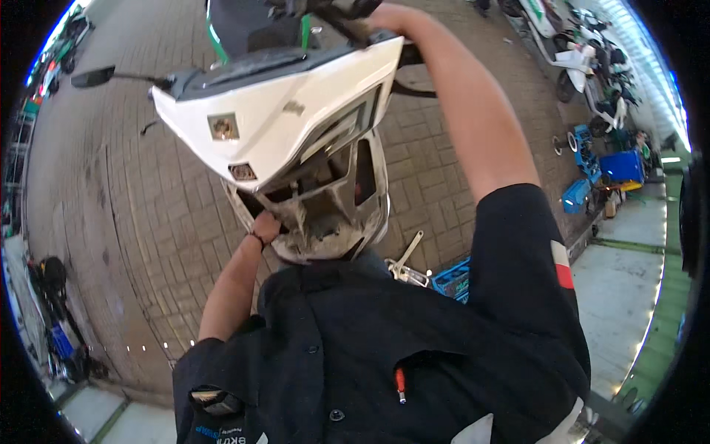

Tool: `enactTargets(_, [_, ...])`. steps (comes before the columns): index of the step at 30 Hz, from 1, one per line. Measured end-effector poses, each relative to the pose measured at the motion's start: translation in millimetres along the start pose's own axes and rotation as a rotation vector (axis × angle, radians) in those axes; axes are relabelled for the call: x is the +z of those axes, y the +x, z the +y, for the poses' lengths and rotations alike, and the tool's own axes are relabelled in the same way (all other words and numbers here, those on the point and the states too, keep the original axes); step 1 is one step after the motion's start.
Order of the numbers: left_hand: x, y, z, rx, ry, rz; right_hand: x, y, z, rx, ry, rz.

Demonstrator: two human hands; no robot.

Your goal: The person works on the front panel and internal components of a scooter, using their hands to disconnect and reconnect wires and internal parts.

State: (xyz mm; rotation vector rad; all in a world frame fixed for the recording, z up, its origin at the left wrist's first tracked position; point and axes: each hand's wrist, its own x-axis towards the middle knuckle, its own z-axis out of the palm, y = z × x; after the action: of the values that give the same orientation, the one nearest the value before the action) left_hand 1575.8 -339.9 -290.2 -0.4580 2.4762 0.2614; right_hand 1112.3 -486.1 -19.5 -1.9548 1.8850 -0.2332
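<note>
A white motor scooter (281,103) stands right in front of me, its front end facing me. Below its white nose panel is a dirty, opened cavity (325,211) with greyish plastic inside. My left hand (267,226), a dark band at the wrist, is curled at the left edge of this cavity; its fingertips are hidden inside. Stretched far forward, my right hand (387,18) closes around the scooter's handlebar (347,13) near the top edge, where its fingers are partly covered. A black mirror (94,76) sticks out on the scooter's left side in this view.
Low on the right, a wrench-like metal tool (408,250) and a blue crate (452,279) are beside my body on the brick paving (170,244). Farther right are a blue bin (622,168) and blue toolboxes (580,194). More scooters (584,63) line the right wall.
</note>
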Motion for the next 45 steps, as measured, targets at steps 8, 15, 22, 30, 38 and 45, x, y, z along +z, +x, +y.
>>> enactTargets(8, [-7.8, -10.3, 9.1, -0.014, 0.069, 0.106, -9.7, -8.7, -23.0, -0.379, 0.134, -0.065])
enactTargets(15, [-11.8, -9.1, 11.8, -0.054, -0.016, 0.18, -12.9, -8.7, -11.7, -0.245, 0.126, -0.039])
enactTargets(22, [-26.5, -18.9, 28.4, -0.547, -0.781, 0.334, -9.4, -2.0, -10.1, -0.225, 0.113, -0.046])
enactTargets(30, [-61.8, -61.1, 47.4, -0.572, -0.875, 0.611, -1.7, -3.5, -1.4, -0.15, 0.034, 0.079])
enactTargets(38, [-89.5, -72.7, 33.8, -0.629, -0.829, 0.863, -12.8, -19.6, -19.9, -0.158, -0.03, 0.053])
enactTargets(45, [-95.8, -79.6, 18.0, -0.661, -0.722, 0.779, -22.0, -38.6, -51.0, -0.081, 0.116, -0.033])
